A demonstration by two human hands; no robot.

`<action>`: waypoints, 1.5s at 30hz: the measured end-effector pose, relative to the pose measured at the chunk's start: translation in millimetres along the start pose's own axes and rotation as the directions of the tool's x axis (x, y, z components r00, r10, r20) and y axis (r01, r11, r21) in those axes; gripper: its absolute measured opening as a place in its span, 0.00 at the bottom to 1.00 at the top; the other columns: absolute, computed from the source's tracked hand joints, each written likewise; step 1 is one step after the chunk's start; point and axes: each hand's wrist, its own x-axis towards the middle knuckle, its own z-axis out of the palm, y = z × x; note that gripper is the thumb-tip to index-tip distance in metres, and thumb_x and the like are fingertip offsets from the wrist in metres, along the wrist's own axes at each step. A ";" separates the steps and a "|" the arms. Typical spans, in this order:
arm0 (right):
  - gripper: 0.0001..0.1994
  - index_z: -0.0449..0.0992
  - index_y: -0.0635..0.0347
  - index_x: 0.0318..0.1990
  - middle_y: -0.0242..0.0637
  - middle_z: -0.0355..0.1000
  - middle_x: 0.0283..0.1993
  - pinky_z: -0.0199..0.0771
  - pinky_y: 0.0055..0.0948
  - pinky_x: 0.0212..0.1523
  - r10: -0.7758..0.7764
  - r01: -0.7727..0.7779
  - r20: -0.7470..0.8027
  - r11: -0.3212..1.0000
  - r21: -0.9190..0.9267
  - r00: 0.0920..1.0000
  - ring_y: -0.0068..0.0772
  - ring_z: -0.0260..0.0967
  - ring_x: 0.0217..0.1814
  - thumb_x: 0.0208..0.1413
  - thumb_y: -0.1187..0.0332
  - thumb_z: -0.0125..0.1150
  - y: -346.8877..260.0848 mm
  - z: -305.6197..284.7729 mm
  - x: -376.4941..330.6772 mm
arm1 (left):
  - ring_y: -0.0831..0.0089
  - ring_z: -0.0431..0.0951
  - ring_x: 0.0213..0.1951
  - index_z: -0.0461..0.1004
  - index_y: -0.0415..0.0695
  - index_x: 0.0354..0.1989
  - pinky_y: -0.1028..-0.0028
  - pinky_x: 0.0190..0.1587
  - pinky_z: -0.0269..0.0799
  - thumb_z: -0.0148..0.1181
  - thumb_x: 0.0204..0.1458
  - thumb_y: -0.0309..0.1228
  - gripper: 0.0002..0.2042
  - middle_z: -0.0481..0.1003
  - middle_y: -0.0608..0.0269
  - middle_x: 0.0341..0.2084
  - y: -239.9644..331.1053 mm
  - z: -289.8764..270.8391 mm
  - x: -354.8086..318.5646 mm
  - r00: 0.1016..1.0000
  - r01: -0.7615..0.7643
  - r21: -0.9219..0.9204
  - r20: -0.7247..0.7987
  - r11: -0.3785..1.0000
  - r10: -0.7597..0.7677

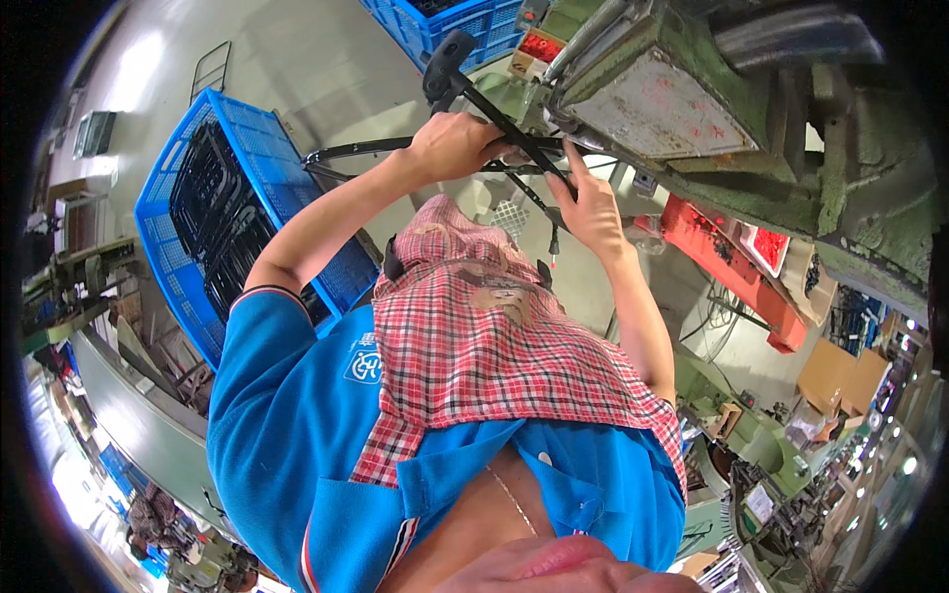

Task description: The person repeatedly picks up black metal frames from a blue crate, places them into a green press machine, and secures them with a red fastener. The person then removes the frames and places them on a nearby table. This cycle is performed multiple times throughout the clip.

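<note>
handling stage: partway through one piece, by my judgement; the black jointed assembly (pixel 521 140) is in both hands, not yet set down.
joined bars: several already meet around the fingers, so some joining looks done; whether a fastening is missing there, i cannot tell.
work left: letting go of the piece, at least; any further step at the joint is hidden by the fingers.
basket pieces: many long black pieces (pixel 213 208) lie in the blue basket (pixel 259 148), left side of the picture; finished or waiting, i cannot tell.
assembly place: upper middle of the picture, just beside the green machine (pixel 662 109); contact with it is unclear.
assembly look: slim dark bars crossing at angles, one slanting down rightward from a thick, rounded handle-like end (pixel 450 64), another reaching left over the basket's edge.
left hand: (pixel 453 146) curled closed around the bars near the crossing.
right hand: (pixel 593 210) thumb against the slanting bar, index finger stretched upward, not fully wrapped.
</note>
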 end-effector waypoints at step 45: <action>0.26 0.59 0.43 0.69 0.52 0.57 0.69 0.60 0.37 0.63 0.332 -0.327 -0.015 0.918 -0.227 0.943 0.53 0.59 0.67 0.64 0.60 0.53 18.9 48.9 -13.9 | 0.66 0.82 0.34 0.82 0.48 0.36 0.60 0.24 0.74 0.62 0.48 0.36 0.10 0.81 0.66 0.32 -39.3 125.7 292.0 0.906 -0.401 0.535 0.349 0.744 0.237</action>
